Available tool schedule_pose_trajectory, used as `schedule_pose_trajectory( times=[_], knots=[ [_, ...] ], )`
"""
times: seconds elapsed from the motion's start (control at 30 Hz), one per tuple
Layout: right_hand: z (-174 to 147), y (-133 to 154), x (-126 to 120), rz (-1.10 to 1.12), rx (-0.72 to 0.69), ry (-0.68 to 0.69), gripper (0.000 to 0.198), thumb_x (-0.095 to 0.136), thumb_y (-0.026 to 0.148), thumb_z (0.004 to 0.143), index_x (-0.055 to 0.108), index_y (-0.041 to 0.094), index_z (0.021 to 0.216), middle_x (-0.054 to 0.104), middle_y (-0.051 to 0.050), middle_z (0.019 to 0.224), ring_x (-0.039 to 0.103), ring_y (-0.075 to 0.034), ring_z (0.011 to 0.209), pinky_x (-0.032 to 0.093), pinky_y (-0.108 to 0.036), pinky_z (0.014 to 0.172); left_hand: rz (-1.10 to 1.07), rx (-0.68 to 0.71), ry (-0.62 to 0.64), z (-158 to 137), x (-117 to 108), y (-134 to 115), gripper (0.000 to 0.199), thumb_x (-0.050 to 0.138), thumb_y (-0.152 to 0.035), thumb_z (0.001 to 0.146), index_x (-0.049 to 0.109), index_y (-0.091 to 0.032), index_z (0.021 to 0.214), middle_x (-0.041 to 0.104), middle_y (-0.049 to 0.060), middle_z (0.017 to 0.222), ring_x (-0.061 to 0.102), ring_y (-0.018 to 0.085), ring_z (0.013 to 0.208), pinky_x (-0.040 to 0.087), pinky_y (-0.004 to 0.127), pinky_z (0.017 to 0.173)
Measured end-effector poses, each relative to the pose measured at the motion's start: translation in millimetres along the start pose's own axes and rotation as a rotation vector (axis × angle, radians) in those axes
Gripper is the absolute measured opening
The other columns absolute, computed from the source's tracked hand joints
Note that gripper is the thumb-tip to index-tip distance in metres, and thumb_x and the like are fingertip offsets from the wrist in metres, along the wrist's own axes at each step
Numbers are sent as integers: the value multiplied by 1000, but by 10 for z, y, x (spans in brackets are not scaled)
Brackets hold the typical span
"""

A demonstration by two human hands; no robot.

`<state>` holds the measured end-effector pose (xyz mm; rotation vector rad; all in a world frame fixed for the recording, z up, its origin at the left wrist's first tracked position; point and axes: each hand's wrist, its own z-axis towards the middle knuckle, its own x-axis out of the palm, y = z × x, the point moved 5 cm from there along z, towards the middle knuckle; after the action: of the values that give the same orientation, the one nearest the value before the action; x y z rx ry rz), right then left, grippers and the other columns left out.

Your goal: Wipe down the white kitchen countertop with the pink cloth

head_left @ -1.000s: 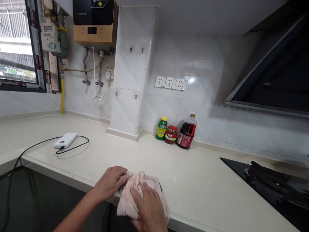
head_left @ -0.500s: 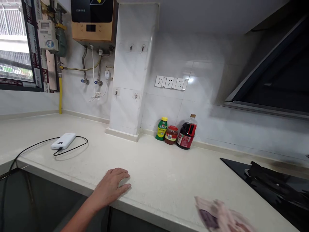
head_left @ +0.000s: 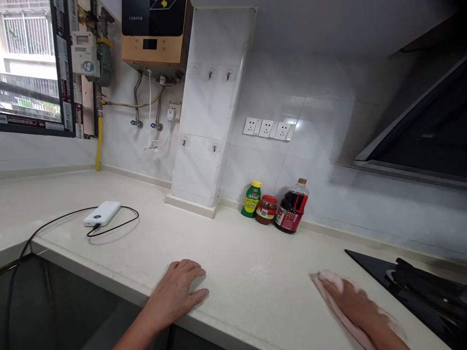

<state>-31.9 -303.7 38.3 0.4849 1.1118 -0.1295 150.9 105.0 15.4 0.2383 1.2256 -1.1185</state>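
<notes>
My left hand [head_left: 179, 292] rests on the pale countertop [head_left: 233, 253] near its front edge, thumb and fingers apart, holding nothing. On the right, my right hand [head_left: 355, 306] presses a pinkish cleaning cloth [head_left: 330, 304] against the counter, close to the black hob. The cloth sticks out past the fingertips and along the side of the hand; the rest is hidden beneath it. Both the hand and the cloth are slightly blurred.
Against the back wall stand a green squeeze bottle [head_left: 251, 199], a red-lidded jar [head_left: 266, 210] and a dark sauce bottle [head_left: 291, 208]. A white power bank [head_left: 102, 214] with a black cable lies left. The hob [head_left: 375, 272] is at right, under a range hood [head_left: 419, 131].
My right hand and the cloth have moved up and away from the counter's front edge, and the hand now shows on top of the cloth. The view has shifted slightly; my left hand stays on the counter.
</notes>
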Motion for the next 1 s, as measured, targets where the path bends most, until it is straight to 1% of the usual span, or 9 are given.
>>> schedule_pose_trajectory(
  times=[0.07, 0.17, 0.33, 0.47, 0.57, 0.67, 0.83, 0.9, 1.0],
  knots=[
    [116, 471, 119, -18, -13, 69, 57, 50, 64, 94, 46, 39, 145, 49, -8, 150, 50, -32, 133, 45, -58, 107, -15, -13, 7, -2, -8, -6, 31, 65, -35, 89, 67, -27, 119, 67, 4, 125, 58, 26, 118, 42, 42, 101],
    [216, 1095, 378, -19, -85, 132, 45, 61, 46, 96, 55, 23, 133, 54, -10, 141, 56, -26, 122, 49, -51, 103, -29, -18, 7, -6, -23, -15, 31, 65, -34, 88, 67, -26, 119, 67, 4, 124, 58, 26, 117, 41, 42, 100],
    [276, 1928, 816, 5, -228, 267, 42, 63, 44, 95, 58, 20, 128, 59, -9, 131, 61, -24, 112, 55, -47, 94, -14, 27, -32, -18, -22, -8, 26, 60, -27, 88, 67, -26, 113, 69, 5, 121, 59, 24, 115, 42, 41, 99],
    [115, 2386, 992, 28, -332, 381, 44, 63, 45, 94, 57, 21, 131, 57, -9, 136, 59, -26, 117, 52, -51, 98, -22, 54, -64, -38, -1, 29, 24, 52, -13, 83, 67, -25, 98, 70, 3, 114, 59, 22, 114, 42, 39, 99],
    [-103, 2477, 988, 36, -387, 474, 54, 56, 49, 96, 49, 22, 143, 43, -13, 154, 42, -32, 140, 36, -58, 116, -42, 48, -76, -52, 10, 56, 26, 51, -9, 79, 66, -25, 95, 70, 1, 111, 60, 21, 112, 42, 38, 99],
    [-296, 2375, 921, 28, -398, 569, 64, 43, 46, 97, 35, 19, 154, 24, -14, 166, 18, -29, 154, 15, -51, 126, -52, 41, -77, -59, 20, 68, 29, 52, -8, 77, 65, -26, 96, 70, 1, 114, 60, 21, 113, 42, 38, 100],
    [-396, 2159, 839, 62, -328, 546, 66, 44, 44, 91, 38, 22, 153, 28, -9, 165, 21, -26, 153, 15, -50, 126, -29, 51, -70, -47, 17, 70, 24, 55, -14, 83, 67, -25, 101, 70, 4, 119, 60, 23, 117, 43, 41, 103],
    [-385, 2117, 845, 102, -275, 513, 68, 44, 48, 91, 38, 22, 153, 23, -9, 167, 16, -27, 154, 13, -51, 126, -45, 43, -73, -32, 3, 62, 24, 59, -21, 87, 67, -25, 109, 67, 6, 127, 58, 25, 122, 43, 44, 106],
    [-370, 2089, 840, 285, -248, 463, 74, 46, 56, 91, 34, 21, 155, 20, -10, 167, 15, -26, 154, 13, -50, 126, -119, 25, -135, -10, -30, -16, 29, 61, -30, 90, 67, -25, 118, 58, 10, 143, 51, 27, 134, 42, 46, 111]
  ],
)
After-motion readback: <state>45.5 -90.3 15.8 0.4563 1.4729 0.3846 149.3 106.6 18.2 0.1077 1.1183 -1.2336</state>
